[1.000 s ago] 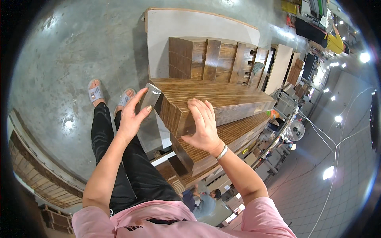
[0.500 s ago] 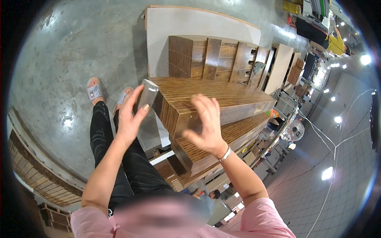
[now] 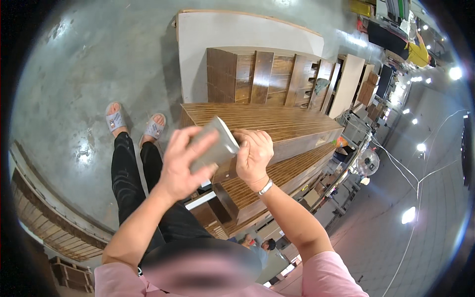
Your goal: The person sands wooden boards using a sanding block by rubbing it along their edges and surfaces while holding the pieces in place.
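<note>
A grey, shiny, roll-like thing with a pale edge (image 3: 217,143) is in front of me, blurred by motion. My left hand (image 3: 180,163) holds it from its left side, fingers and thumb spread around it. Against its right edge, my right hand (image 3: 255,153) is closed with the fingers curled in. What lies inside that fist is hidden. Below both hands lies a long dark-brown wooden piece with a grooved top (image 3: 277,116). A second grooved brown piece (image 3: 277,175) sits beside it, nearer my body.
Beyond stands a stack of brown wooden pieces with crosswise slats (image 3: 262,74), on a pale board (image 3: 198,29). Grey floor (image 3: 74,84) spreads to the left around my sandalled feet. A fan (image 3: 367,162) and two other people are farther off.
My left hand has carried the grey roll-like thing right, over the grooved wood. My right hand, open before, has closed beside its edge.
</note>
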Demonstrator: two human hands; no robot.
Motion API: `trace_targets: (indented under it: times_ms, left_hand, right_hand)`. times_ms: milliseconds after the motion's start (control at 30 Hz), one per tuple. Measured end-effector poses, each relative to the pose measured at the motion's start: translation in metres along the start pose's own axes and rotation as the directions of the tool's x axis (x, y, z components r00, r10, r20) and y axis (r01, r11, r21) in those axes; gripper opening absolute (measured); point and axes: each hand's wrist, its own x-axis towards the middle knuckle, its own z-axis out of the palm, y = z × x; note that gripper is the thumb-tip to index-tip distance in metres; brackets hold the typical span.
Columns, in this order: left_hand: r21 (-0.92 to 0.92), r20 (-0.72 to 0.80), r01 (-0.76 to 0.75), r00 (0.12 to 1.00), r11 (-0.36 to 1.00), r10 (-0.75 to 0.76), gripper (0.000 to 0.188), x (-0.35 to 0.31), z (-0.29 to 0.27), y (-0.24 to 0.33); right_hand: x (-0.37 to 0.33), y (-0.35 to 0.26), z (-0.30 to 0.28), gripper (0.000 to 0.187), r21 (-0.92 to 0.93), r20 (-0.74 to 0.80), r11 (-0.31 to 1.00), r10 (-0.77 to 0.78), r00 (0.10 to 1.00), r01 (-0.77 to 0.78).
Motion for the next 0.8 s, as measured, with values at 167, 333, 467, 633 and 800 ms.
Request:
trace_targets:
  times_ms: [167,333,467,633,800]
  left_hand:
    - [0.282,-0.165,0.434,0.9,0.856,-0.402,0.052,0.034,-0.032,-0.127]
    - [0.157,0.029,0.086,0.995,0.984,-0.092,0.054,0.018,-0.002,-0.049]
    - [0.211,-0.114,0.251,0.966,0.945,-0.231,0.054,0.029,-0.013,-0.117]
    - [0.13,-0.206,0.514,0.851,0.848,-0.484,0.046,0.057,-0.042,-0.129]
    - [0.039,0.041,0.179,0.983,0.983,-0.18,0.055,-0.017,-0.014,0.003]
  right_hand:
    - [0.013,-0.019,0.01,0.021,0.034,-0.002,0.999,-0.039,0.999,0.04]
    - [0.003,-0.001,0.002,0.021,-0.011,0.014,1.0,-0.009,1.0,0.009]
    - [0.01,-0.014,0.001,0.022,0.002,0.011,1.0,-0.025,1.0,0.025]
    - [0.01,-0.01,0.009,0.022,0.033,0.027,0.999,-0.009,1.0,0.008]
    - [0.002,-0.003,0.002,0.021,-0.012,0.004,1.0,-0.001,1.0,0.001]
